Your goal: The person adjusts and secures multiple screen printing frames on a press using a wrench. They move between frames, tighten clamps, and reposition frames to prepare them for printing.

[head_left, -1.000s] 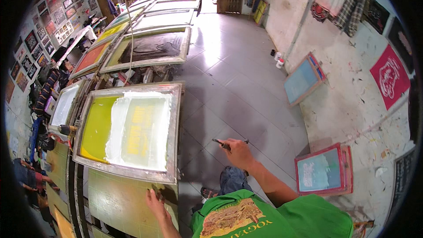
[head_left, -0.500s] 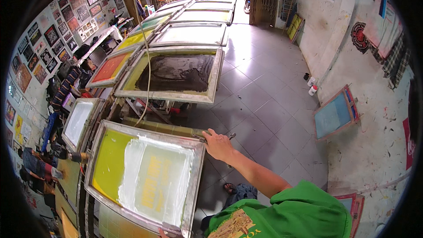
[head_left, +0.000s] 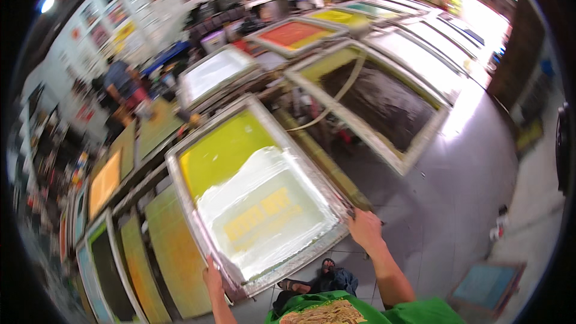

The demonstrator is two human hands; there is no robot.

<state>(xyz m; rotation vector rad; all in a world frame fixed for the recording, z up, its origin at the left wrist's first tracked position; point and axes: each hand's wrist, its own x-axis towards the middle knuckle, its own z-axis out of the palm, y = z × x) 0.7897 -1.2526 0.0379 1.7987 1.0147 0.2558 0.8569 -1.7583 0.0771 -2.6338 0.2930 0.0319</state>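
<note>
A silk-screen frame [head_left: 259, 279] lies in front of me, its mesh yellow-green at the far end. White ink [head_left: 237, 189] is spread over the nearer part, around a stencil area with yellowish lettering. My left hand [head_left: 214, 279] closes on the frame's left side near its near corner, fingers partly hidden. At the right near corner my right hand [head_left: 365, 228] is curled around the frame's edge, slightly blurred. Beyond it a second screen frame [head_left: 384, 159], tilted, bears dark ink [head_left: 390, 99] on its mesh.
More screens with white, red [head_left: 293, 35] and yellow mesh run along the rack toward the bright doorway. Bare printing boards [head_left: 180, 252] lie at the left. A pale hose [head_left: 342, 93] crosses the dark-inked screen. Another person [head_left: 123, 84] bends over at the far left. A blue screen [head_left: 485, 285] leans right.
My view has swung to the left, so the rack now runs toward the upper right. My left hand, barely visible before, shows on the frame's left side. My right hand remains at the right edge.
</note>
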